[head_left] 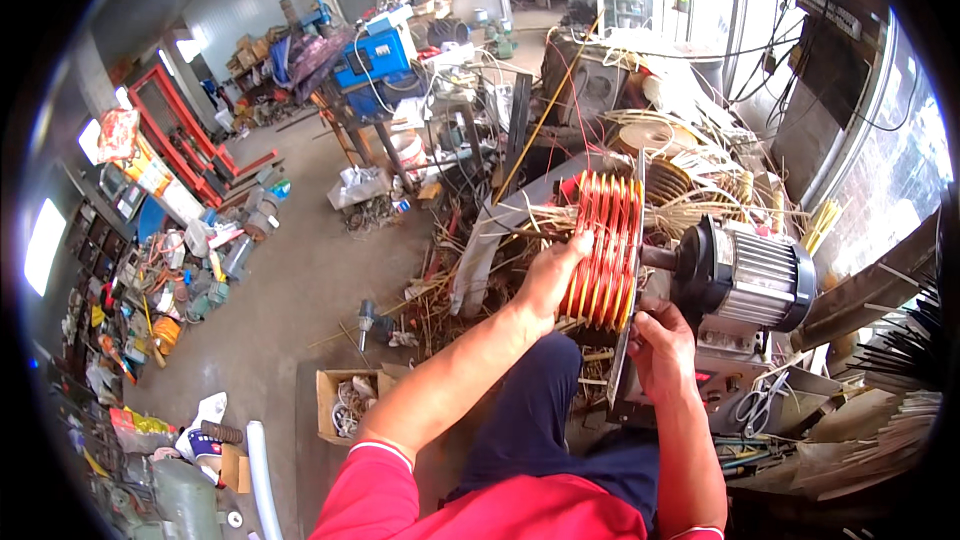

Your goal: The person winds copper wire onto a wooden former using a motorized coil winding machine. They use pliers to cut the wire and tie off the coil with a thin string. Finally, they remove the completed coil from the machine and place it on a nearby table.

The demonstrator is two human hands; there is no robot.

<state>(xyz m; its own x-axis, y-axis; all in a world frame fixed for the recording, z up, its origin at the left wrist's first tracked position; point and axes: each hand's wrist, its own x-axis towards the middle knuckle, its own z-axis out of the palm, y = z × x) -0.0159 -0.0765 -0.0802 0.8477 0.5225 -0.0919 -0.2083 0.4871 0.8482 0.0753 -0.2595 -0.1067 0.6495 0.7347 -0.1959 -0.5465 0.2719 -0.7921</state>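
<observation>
Our left hand [545, 282] clasps the coil [607, 255]; our right hand [662, 338] pinches something unclear at the plate's [619, 365] edge.
A slack grip could loosen the coil.

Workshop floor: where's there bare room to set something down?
A bare strip of floor runs between the left-hand parts pile and the cardboard box. It's crowded behind the red wire coils, with pale strips heaped there, and around the electric motor, with scissors below.

The wire coil [605, 255] looks glossy, the motor [762, 277] ribbed metal, the box [325, 408] cardboard
</observation>
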